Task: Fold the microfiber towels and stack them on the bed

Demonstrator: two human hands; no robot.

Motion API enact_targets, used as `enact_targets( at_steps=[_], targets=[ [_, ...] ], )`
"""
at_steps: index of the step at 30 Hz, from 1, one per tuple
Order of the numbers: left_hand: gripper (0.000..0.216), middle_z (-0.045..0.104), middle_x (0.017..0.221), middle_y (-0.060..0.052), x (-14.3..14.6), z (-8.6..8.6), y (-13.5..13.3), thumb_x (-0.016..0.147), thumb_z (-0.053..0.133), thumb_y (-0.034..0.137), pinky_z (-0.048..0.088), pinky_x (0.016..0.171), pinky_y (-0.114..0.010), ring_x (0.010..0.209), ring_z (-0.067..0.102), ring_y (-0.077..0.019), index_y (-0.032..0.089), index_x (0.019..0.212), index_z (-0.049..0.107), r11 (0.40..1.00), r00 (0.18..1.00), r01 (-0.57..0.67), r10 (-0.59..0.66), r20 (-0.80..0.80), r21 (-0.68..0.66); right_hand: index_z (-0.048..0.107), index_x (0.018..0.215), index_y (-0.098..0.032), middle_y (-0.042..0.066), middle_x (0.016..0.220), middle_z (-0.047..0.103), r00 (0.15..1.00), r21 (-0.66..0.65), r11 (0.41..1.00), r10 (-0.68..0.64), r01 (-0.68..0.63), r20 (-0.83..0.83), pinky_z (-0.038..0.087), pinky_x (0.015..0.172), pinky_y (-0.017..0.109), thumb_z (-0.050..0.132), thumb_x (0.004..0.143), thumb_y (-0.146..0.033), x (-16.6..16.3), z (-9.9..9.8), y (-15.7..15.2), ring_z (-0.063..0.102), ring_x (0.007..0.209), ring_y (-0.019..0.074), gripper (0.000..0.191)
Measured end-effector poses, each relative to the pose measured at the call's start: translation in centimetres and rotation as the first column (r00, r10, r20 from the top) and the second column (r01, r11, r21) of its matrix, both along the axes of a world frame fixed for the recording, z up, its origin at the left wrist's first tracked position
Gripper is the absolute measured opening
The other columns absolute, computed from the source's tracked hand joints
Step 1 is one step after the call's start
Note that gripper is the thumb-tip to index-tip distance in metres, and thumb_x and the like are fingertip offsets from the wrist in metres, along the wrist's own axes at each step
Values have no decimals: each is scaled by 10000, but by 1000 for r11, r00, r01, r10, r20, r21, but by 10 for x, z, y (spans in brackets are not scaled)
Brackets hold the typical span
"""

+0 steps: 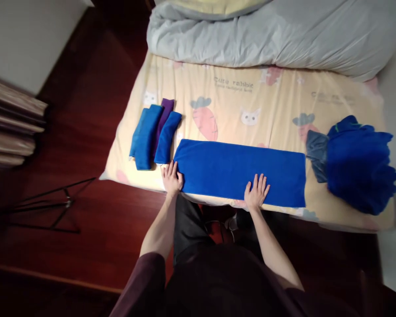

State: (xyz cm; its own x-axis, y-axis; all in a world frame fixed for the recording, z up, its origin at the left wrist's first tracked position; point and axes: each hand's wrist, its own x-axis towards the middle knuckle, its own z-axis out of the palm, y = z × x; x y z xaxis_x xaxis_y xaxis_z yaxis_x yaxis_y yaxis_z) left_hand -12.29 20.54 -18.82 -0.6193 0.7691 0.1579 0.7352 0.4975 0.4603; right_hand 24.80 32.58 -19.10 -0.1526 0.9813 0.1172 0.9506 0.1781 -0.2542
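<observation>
A long blue towel (237, 169) lies folded into a flat strip near the front edge of the bed (277, 97). My left hand (171, 177) rests at the strip's left end, fingers spread on the sheet and the towel's corner. My right hand (256, 192) lies flat on the towel's near edge, fingers apart. Neither hand holds anything. To the left of the strip sit several folded towels (153, 134), blue ones and a purple one, side by side.
A heap of unfolded blue cloths (358, 165) lies at the bed's right end. A grey duvet (267, 33) is bunched along the far side. A black stand's legs (57, 204) rest on the dark wooden floor at the left.
</observation>
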Motion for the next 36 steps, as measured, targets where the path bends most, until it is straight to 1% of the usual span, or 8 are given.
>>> enact_targets(
  at_steps=[14, 17, 19, 23, 26, 28, 31, 36],
  targets=[
    [636, 362, 1667, -106, 6, 6, -4, 982, 386, 258, 183, 1294, -605, 1578, 258, -302, 229, 1617, 364, 997, 999, 36, -38, -33, -61, 453, 1557, -138, 177, 1620, 425, 995, 126, 992, -15, 27, -95, 219, 1235, 617, 405, 969, -284, 0, -6, 5, 335, 1534, 312, 607],
    [640, 238, 1714, -89, 25, 10, -3, 996, 376, 241, 173, 1298, -624, 1603, 142, -305, 252, 1633, 323, 998, 991, 53, -57, -124, -37, 452, 1556, -143, 172, 1615, 435, 994, 142, 990, -8, 24, -111, 226, 1230, 617, 428, 953, -283, 0, -13, 6, 343, 1530, 316, 619],
    [660, 200, 1725, -57, 56, 16, 8, 1000, 382, 239, 153, 1304, -635, 1607, 104, -293, 294, 1648, 272, 988, 977, 152, -156, -145, -39, 435, 1568, -146, 169, 1620, 428, 993, 140, 990, -7, 23, -115, 225, 1230, 620, 435, 950, -278, 0, -16, 7, 344, 1529, 320, 632],
    [685, 139, 1734, -30, 165, 25, 57, 1002, 397, 283, 155, 1322, -593, 1609, 42, -263, 279, 1664, 223, 839, 844, 531, -536, -10, -123, 408, 1585, -153, 159, 1642, 396, 994, 124, 992, -19, 32, -104, 206, 1243, 613, 434, 965, -279, 4, -21, 6, 316, 1544, 319, 634],
    [710, 86, 1735, 1, 249, 23, 103, 987, 447, 373, 127, 1341, -529, 1604, 11, -244, 293, 1662, 240, 642, 662, 744, -746, 74, -184, 363, 1612, -187, 136, 1658, 375, 996, 86, 996, 4, 3, -84, 217, 1250, 591, 403, 979, -266, 9, -25, 4, 292, 1557, 298, 639],
    [705, 122, 1730, 9, 279, 18, 128, 976, 462, 365, 120, 1349, -458, 1603, 56, -213, 298, 1652, 276, 539, 551, 832, -830, 84, -132, 325, 1629, -190, 131, 1657, 378, 996, 85, 996, 29, -22, -80, 227, 1252, 581, 394, 983, -273, 11, -27, 4, 276, 1563, 291, 655],
    [654, 181, 1719, -32, 265, 7, 152, 987, 443, 358, 102, 1344, -483, 1604, 128, -221, 260, 1627, 351, 558, 559, 829, -827, 65, -30, 341, 1622, -176, 142, 1643, 401, 995, 129, 992, 15, -1, -103, 218, 1247, 600, 409, 972, -285, 9, -26, 6, 298, 1552, 308, 662],
    [607, 211, 1720, -57, 154, 6, 159, 1023, 418, 414, 76, 1322, -562, 1606, 155, -261, 254, 1609, 385, 663, 667, 741, -745, 1, -102, 440, 1572, -163, 164, 1622, 427, 990, 158, 987, -8, 31, -142, 237, 1213, 634, 458, 925, -273, 2, -21, 8, 379, 1502, 351, 657]
  ],
)
